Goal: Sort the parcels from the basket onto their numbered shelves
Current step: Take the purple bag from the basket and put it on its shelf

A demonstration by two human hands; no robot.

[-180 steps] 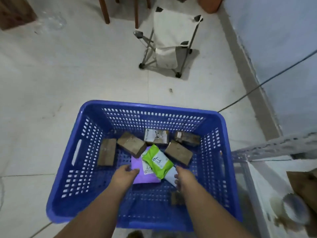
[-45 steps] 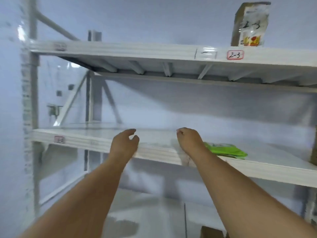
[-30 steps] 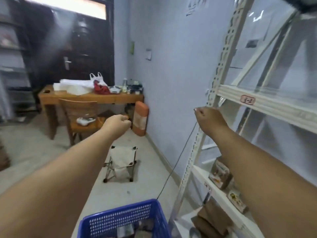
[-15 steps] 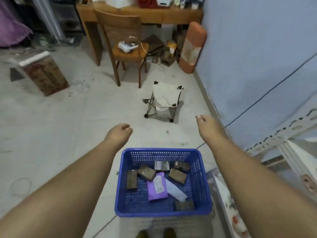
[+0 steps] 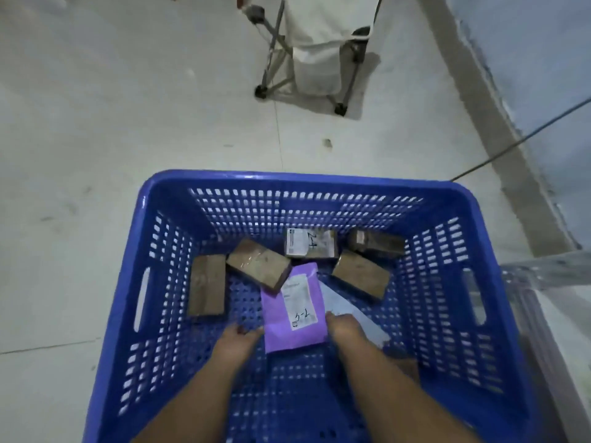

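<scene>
inside the blue basket point(image 5: 319, 190), both hands are down at the near end of a purple mailer point(image 5: 292, 310). left hand point(image 5: 238, 342) touches the mailer's near-left corner, fingers bent at its edge; right hand point(image 5: 347, 329) sits against its near-right edge, fingers curled over it. whether either hand truly clamps the mailer: cannot tell, fingertips hidden.

writing: white label point(image 5: 299, 297) on the purple mailer, handwritten mark near its lower end, reads roughly "7-4", uncertain. beyond the hands, at the far wall of the basket, a parcel with a printed label point(image 5: 310, 243) carries handwritten "2-4". printed text too small to read.

other parcels relative to the grip: a pale grey mailer point(image 5: 351, 310) lies partly under the purple one, passing beneath the right hand. brown taped box point(image 5: 259, 262) just beyond the left hand, its corner overlapping the purple mailer's far-left end. another brown box point(image 5: 208, 284) left of that, by the basket's left wall. two more brown boxes beyond the right hand point(image 5: 361, 276) point(image 5: 375, 243).

surface: basket rests on a pale tiled floor point(image 5: 96, 123). a folding stool point(image 5: 319, 46) with white fabric stands well beyond. a dark cable point(image 5: 518, 142) runs along the wall to the right.
</scene>
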